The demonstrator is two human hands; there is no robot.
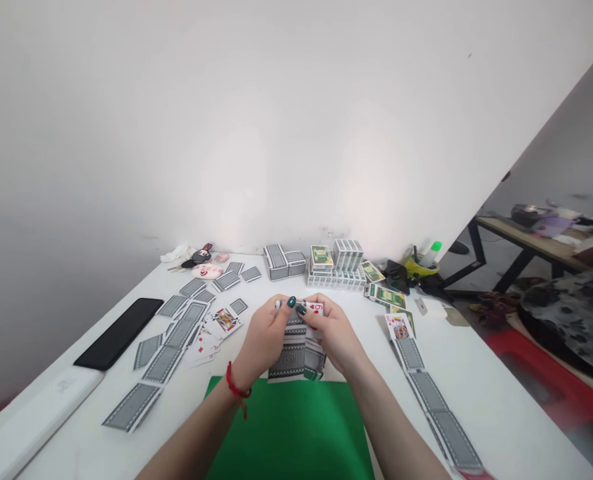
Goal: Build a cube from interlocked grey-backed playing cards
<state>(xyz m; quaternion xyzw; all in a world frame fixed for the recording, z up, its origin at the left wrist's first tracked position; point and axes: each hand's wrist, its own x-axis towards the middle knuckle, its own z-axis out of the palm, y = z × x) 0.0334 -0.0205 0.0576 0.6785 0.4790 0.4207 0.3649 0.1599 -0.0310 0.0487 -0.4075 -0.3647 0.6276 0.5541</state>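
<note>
Both my hands meet over the middle of the white table (pixel 496 400), above a structure of grey-backed playing cards (pixel 292 357) that stands at the far edge of a green mat (pixel 291 433). My left hand (pixel 265 333), with a red cord at the wrist, pinches the top of the cards. My right hand (pixel 331 333) pinches a red-pipped card (pixel 315 309) at the top, touching the left fingers. Both hands are closed on cards.
Grey-backed cards (pixel 164 363) lie scattered at left, with a face-up pile (pixel 221 323) among them, and a row of cards (pixel 426 387) runs down the right. Boxed card decks (pixel 334 267) stand at the back. A black phone (pixel 119 331) and a white box (pixel 31 420) lie far left.
</note>
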